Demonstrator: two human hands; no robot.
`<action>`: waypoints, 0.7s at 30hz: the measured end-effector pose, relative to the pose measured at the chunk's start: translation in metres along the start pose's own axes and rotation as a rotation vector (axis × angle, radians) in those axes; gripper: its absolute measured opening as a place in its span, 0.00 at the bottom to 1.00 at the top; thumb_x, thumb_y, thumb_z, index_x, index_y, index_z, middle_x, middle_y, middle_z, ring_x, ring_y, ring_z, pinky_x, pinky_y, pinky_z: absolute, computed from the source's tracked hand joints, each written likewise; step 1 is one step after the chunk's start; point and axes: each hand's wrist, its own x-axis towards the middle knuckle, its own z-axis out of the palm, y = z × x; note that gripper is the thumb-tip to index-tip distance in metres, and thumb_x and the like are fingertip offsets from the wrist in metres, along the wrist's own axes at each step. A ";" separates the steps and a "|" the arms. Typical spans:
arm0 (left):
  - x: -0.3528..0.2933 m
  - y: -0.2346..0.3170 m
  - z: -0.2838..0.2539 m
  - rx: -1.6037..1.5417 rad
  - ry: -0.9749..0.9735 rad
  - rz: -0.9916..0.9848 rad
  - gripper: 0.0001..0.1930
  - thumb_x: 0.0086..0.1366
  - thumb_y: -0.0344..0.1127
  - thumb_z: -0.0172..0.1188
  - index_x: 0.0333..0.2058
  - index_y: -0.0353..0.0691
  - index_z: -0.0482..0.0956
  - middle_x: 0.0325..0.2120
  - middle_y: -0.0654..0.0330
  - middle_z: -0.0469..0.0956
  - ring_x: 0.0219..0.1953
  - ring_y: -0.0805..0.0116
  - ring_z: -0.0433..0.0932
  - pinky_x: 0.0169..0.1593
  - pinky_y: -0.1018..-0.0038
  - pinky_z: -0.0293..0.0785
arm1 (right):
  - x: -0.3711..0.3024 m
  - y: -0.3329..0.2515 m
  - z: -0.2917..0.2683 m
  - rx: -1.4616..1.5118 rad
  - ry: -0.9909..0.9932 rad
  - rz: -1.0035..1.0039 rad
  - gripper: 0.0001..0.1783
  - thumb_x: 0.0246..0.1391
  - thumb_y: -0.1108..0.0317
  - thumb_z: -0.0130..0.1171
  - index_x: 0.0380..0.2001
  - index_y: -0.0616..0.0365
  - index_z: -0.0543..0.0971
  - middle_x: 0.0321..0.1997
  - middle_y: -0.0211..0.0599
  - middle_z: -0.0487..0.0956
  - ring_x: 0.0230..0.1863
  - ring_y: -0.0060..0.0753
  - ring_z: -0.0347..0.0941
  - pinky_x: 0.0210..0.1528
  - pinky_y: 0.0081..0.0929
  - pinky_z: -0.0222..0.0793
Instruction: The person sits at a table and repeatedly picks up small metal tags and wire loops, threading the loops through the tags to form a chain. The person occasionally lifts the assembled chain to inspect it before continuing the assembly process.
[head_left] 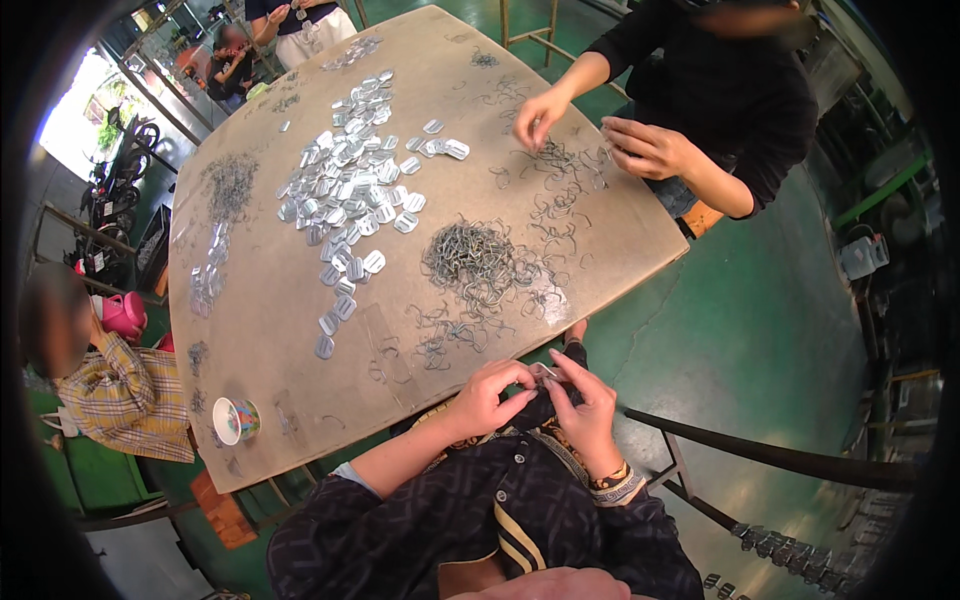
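Note:
Just off the table's near edge, my left hand [492, 396] and my right hand [585, 408] meet in front of me, fingers pinched together. Between the fingertips shows a small bent wire piece [543, 371]; whether anything else is held with it is hidden by the fingers. On the tabletop beyond my hands lies a dense heap of bent wire pieces [468, 256], with loose ones scattered around it. Farther off to the left spreads a large pile of flat silver slotted buckle plates [350, 188], trailing toward me.
Across the table's right corner, a co-worker's hands [640, 150] handle wire pieces. A person in a checked shirt [135, 395] sits at the left. A paper cup [236, 421] stands near the left end of the brown table [270, 330]. A dark bar [770, 452] runs along my right.

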 end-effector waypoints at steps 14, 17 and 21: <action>0.017 -0.024 -0.027 -0.105 -0.137 -0.112 0.08 0.56 0.28 0.64 0.35 0.35 0.79 0.33 0.55 0.80 0.38 0.56 0.79 0.44 0.68 0.73 | -0.005 -0.002 0.004 -0.078 0.042 -0.107 0.21 0.44 0.85 0.64 0.45 0.60 0.80 0.29 0.42 0.81 0.29 0.35 0.79 0.33 0.25 0.72; 0.041 -0.038 -0.039 0.224 0.008 -0.078 0.09 0.56 0.28 0.62 0.36 0.36 0.80 0.35 0.55 0.79 0.39 0.56 0.78 0.45 0.68 0.73 | -0.004 -0.002 0.004 -0.105 0.087 -0.141 0.21 0.44 0.84 0.64 0.44 0.59 0.81 0.28 0.42 0.81 0.27 0.35 0.77 0.31 0.25 0.71; 0.063 -0.074 -0.047 0.637 0.183 0.079 0.10 0.55 0.28 0.62 0.37 0.35 0.81 0.37 0.56 0.77 0.41 0.56 0.74 0.46 0.66 0.71 | -0.001 -0.004 0.004 -0.151 0.103 -0.169 0.21 0.44 0.84 0.64 0.44 0.59 0.81 0.27 0.41 0.80 0.25 0.34 0.76 0.30 0.25 0.70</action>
